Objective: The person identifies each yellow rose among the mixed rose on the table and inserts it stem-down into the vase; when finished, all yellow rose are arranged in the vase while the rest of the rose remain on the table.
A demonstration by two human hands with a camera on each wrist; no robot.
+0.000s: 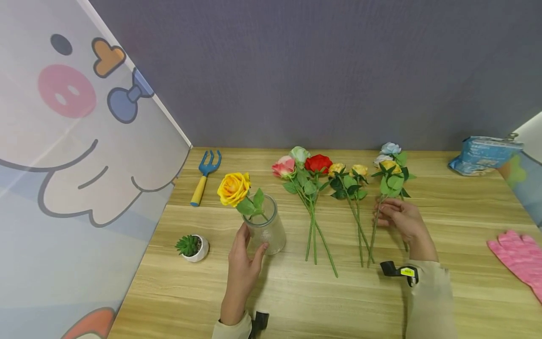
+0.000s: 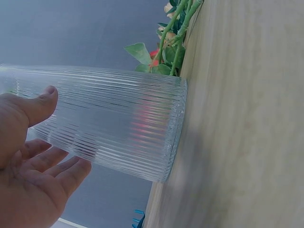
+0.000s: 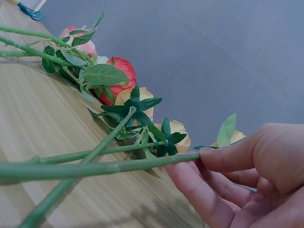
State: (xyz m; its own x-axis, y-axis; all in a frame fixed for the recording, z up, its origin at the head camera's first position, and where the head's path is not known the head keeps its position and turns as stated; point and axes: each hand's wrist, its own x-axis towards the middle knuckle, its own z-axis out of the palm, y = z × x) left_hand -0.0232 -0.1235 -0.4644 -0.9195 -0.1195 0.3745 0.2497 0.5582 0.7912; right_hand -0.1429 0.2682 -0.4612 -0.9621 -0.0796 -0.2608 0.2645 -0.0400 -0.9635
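A ribbed clear glass vase (image 1: 273, 235) stands upright on the wooden table, a large yellow rose (image 1: 234, 189) leaning out of its mouth to the left. My left hand (image 1: 245, 263) holds the vase's near left side, the thumb on one side and the fingers on the other. At the right, my right hand (image 1: 402, 220) pinches the green stem (image 3: 118, 166) of a smaller yellow rose (image 1: 390, 167) between thumb and forefinger. Beside that bloom lie a pale blue rose (image 1: 390, 149) and a whitish one, partly hidden.
Between the hands lie a red rose (image 1: 318, 163), a pink rose (image 1: 283, 166), a pale green rose (image 1: 299, 154) and two yellow roses (image 1: 360, 170). A blue-tined hand fork (image 1: 205, 176) and potted succulent (image 1: 196, 248) sit left; a blue bag (image 1: 484, 155) and pink glove (image 1: 518, 259) right.
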